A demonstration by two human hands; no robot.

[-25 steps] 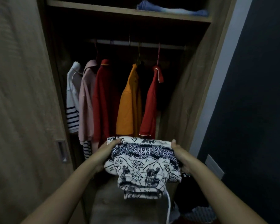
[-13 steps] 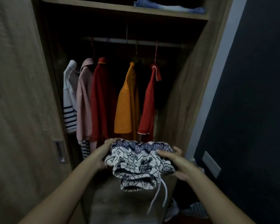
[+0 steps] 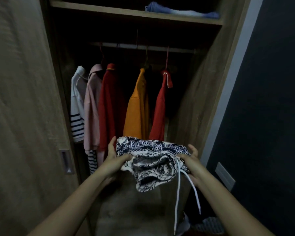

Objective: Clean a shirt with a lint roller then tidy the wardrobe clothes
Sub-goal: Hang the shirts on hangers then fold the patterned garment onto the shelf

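- Currently, head view: the person stands at the open wardrobe [image 3: 191,92], both arms stretched toward it.
- The folded patterned garment [image 3: 152,159] is held in mid-air in front of the wardrobe opening, just below the hems of the hanging shirts [image 3: 136,108].
- Left hand [image 3: 113,163]: closed on the garment's left end, thumb lying across the top of the fabric, fingers behind and beneath it.
- Right hand [image 3: 192,165]: closed on the right end in the same manner, fingers partly spread along the far edge.
- The garment's long axis runs left to right between the two hands, parallel to the hanging rail [image 3: 143,47]. Both hands sit about equally near the wardrobe; neither leads.
- The near portion of the fold sags open and downward. A white drawstring [image 3: 178,193] hangs free from it, nearer the right hand.
- Judgement: this belongs to the tidying stage. The next placement probably depends on keeping the bundle level, with its long axis across the opening.
- Risk, as a judgement: the loose fold may unroll, and the drawstring may snag.
- A blue folded item [image 3: 180,11] rests on the upper shelf [image 3: 100,10] of the wardrobe.
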